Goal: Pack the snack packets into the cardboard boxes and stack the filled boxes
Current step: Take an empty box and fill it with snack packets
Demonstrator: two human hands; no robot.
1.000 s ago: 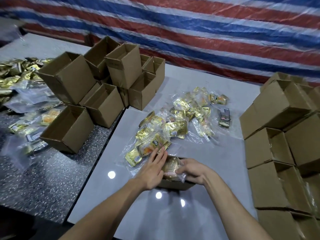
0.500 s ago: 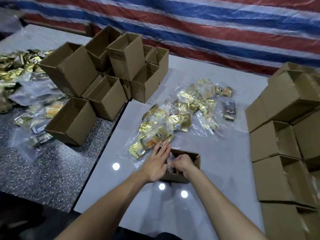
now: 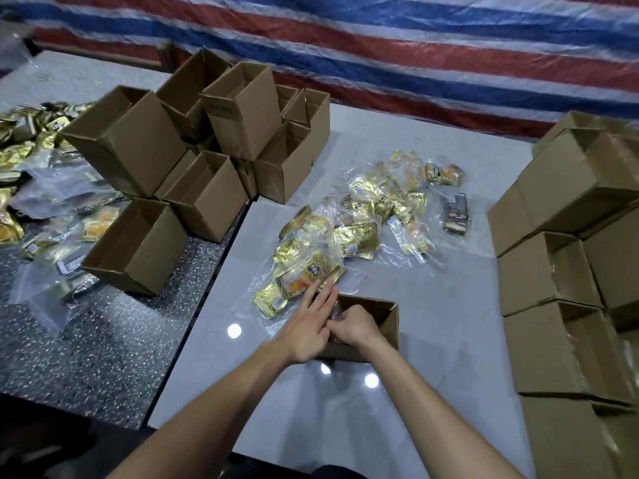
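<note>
The grey surface (image 3: pixel 442 326) carries an open box (image 3: pixel 389 326), a heap of packets (image 3: pixel 359 236) and, at right, a box stack (image 3: pixel 539 271). The speckled surface (image 3: pixel 103 340) beside it holds more boxes (image 3: pixel 152 250) and bagged packets (image 3: pixel 93 223).

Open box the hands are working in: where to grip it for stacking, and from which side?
Likely its left and right outer walls, palms closing in from both sides. The box stands upright, top open, so nothing to take from above; its walls are flat and vertical. The left hand lies along the left wall.
</note>
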